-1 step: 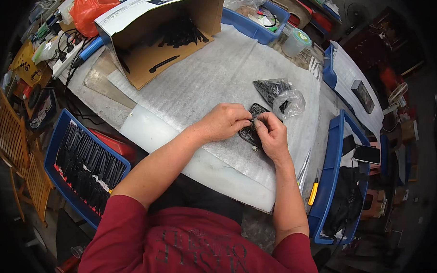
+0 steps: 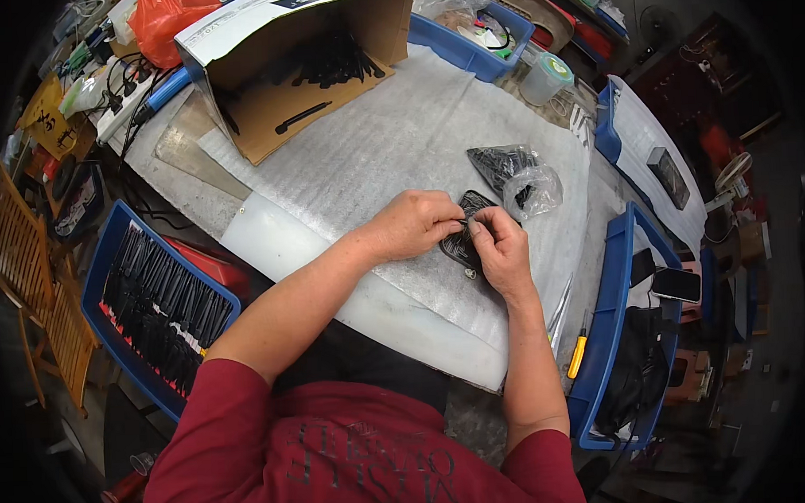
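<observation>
My left hand (image 2: 422,222) and my right hand (image 2: 502,245) meet over a small black tray (image 2: 470,269) on the foam sheet. Fingertips of both are pinched close together, almost touching. Whatever sits between them is too small to make out. Thin dark pieces seem to lie in the tray, which my hands partly cover. A small pale round bit (image 2: 470,273) shows at its near end. Just beyond my right hand lies a clear plastic bag (image 2: 503,166) of small black parts, its crumpled mouth (image 2: 535,192) toward me.
An open cardboard box (image 2: 277,101) with black rod-like parts stands far left. One blue bin (image 2: 161,309) of black parts is at left, another blue bin (image 2: 605,351) with phones at right. A yellow-handled screwdriver (image 2: 578,355) lies by the right edge; a lidded tub (image 2: 545,78) stands beyond.
</observation>
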### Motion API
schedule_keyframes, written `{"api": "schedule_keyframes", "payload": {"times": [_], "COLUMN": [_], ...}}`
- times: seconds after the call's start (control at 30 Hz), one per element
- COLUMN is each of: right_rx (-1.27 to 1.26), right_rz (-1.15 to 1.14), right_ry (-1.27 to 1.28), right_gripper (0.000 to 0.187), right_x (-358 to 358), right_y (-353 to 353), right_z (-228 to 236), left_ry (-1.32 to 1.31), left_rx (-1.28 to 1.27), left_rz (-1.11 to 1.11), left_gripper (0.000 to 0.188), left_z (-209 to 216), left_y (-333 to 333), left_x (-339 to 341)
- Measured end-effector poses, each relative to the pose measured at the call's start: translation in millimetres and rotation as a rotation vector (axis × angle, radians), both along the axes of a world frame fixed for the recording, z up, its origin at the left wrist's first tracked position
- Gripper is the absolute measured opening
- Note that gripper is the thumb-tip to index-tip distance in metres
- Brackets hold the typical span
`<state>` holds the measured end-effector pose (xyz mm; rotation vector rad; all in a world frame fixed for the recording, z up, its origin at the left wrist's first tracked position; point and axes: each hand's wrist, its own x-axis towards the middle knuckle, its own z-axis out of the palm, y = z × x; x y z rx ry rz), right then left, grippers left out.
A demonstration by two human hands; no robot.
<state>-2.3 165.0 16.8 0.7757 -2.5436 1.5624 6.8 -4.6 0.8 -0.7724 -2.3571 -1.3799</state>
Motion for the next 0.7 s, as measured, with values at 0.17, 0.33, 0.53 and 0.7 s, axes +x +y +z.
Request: {"api": "schedule_keyframes", "payload": {"times": [0.17, 0.33, 0.53, 0.7], "right_rx": [0.041, 0.030, -0.052, -0.236], "right_rz": [-0.002, -0.006, 0.002, 0.004], "right_ry": [0.055, 0.012, -0.110, -0.329], "right_gripper": [0.011, 0.012, 0.014, 0.017], "right_x": [-0.5, -0.7, -1.0, -1.5], "right_y": [-0.2, -0.5, 2.1, 2.9], "right_z": [2.8, 0.5, -4.1, -4.8], "left_ry": [0.016, 0.081, 0.172, 0.166], "left_rx": [-0.025, -0.019, -0.031, -0.020], "left_rz": [-0.001, 0.015, 0.042, 0.068], "left_gripper": [0.012, 0.011, 0.011, 0.010], "left_z": [0.6, -0.1, 0.5, -0.6], "left_y": [0.4, 1.1, 3.3, 5.7], "left_x": [-0.4, 0.1, 1.7, 0.5]}}
